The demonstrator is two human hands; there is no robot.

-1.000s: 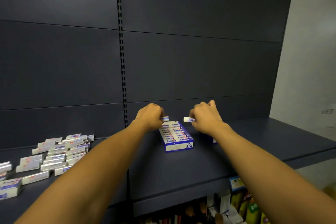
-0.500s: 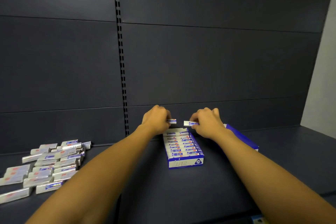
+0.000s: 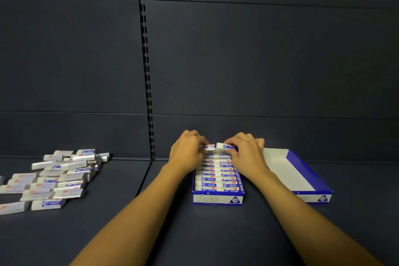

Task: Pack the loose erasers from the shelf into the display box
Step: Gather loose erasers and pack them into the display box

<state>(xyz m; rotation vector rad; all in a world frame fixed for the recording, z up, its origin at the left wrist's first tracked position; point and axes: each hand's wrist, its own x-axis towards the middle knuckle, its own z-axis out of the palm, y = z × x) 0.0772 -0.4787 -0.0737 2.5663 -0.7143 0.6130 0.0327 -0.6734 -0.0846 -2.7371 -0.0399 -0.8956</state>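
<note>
A blue and white display box [image 3: 217,199] stands on the dark shelf, holding two rows of several wrapped erasers. At its far end my left hand [image 3: 187,150] pinches one eraser [image 3: 209,147] and my right hand [image 3: 248,153] pinches another eraser [image 3: 225,146], both just above the back of the rows. The two erasers lie end to end, almost touching. A pile of loose erasers [image 3: 58,174] in white and blue wrappers lies at the left of the shelf.
A second blue and white box [image 3: 302,176], open and with nothing visible in it, sits right of the display box. A slotted upright [image 3: 146,67] runs down the dark back panel. Bare shelf [image 3: 151,211] separates the pile from the box.
The camera has come closer and tilted down. Both hands have lowered their erasers toward the far end of the box and drawn nearer each other.
</note>
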